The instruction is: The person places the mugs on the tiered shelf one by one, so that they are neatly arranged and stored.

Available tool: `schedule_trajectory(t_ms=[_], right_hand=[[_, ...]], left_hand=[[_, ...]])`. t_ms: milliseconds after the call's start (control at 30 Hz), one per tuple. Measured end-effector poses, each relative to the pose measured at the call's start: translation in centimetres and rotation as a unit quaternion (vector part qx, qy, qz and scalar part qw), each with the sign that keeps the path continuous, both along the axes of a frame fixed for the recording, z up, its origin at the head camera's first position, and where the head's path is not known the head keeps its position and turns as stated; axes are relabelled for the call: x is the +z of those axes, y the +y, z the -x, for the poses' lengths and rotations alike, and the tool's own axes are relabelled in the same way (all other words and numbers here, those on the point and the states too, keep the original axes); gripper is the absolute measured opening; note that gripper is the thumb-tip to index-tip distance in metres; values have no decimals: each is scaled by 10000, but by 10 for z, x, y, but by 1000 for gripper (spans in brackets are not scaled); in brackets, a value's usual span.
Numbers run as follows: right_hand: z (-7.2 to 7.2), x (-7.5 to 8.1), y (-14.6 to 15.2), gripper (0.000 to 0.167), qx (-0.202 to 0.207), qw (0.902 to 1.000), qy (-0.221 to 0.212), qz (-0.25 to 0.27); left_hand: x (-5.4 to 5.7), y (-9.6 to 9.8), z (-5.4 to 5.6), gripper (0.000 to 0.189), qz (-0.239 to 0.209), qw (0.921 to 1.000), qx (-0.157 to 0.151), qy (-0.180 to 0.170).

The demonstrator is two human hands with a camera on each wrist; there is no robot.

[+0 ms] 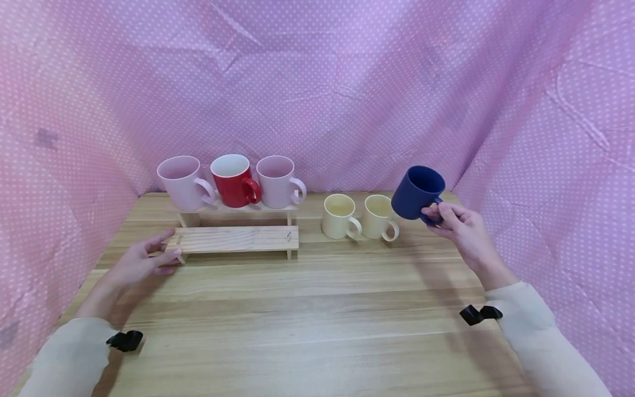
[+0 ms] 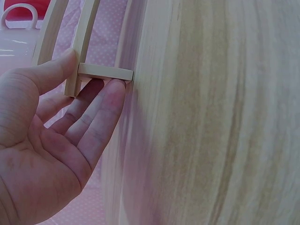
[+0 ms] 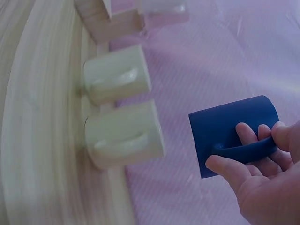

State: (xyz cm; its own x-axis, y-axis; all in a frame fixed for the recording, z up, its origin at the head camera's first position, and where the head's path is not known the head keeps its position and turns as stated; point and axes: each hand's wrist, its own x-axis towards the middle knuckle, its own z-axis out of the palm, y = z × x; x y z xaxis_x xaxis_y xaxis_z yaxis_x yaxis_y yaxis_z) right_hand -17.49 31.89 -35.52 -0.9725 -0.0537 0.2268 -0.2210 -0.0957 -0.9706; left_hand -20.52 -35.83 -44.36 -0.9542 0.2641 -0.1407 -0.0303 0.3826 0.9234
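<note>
My right hand [image 1: 463, 234] grips a dark blue mug [image 1: 414, 193] by its handle, held up above the table with its mouth tilted. In the right wrist view the fingers curl through the handle [image 3: 248, 151]. On the left, my left hand [image 1: 144, 259] holds the end of a two-step wooden rack [image 1: 238, 239] at its lower step. The left wrist view has the thumb on the board's edge and fingertips at the short leg [image 2: 105, 71]. A pink mug [image 1: 184, 187], a red mug [image 1: 230, 184] and another pink mug [image 1: 275, 184] stand on the upper step.
Two pale yellow mugs [image 1: 338, 218] [image 1: 376, 219] stand side by side on the wooden table [image 1: 317, 320], between the rack and the blue mug. Pink dotted cloth [image 1: 317, 99] hangs behind the table and along both sides.
</note>
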Motion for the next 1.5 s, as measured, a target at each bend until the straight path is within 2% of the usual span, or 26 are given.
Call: schedule_trajectory(t_ms=[200,367,533,900,1200,1367,1500], right_hand=[[-6,11,-32,28,463,9984,-49,-335],[-7,11,-64,36,734,9946,-269,-686],[-7,10,-95,36,949,9898,-480,-952],[-1,7,-159,34,1506,9853,-552,-588],[8,-3,-220,32,1957,9772,-595,-563],[15,-9,-260,33,2208,9718,-546,-621],[20,-15,-290,33,2399,9667,-701,-544]], left_hand=[[-2,-3,1,78,-57,10000,-15,31],[-3,-3,1,80,0,10000,22,-14],[-3,-4,1,80,7,10000,14,12],[-1,-12,6,79,11,9997,-171,173],[-8,-17,11,71,-610,9970,-294,381],[-12,-21,10,68,-871,9950,-319,383],[-13,-23,7,65,-1054,9933,-364,305]])
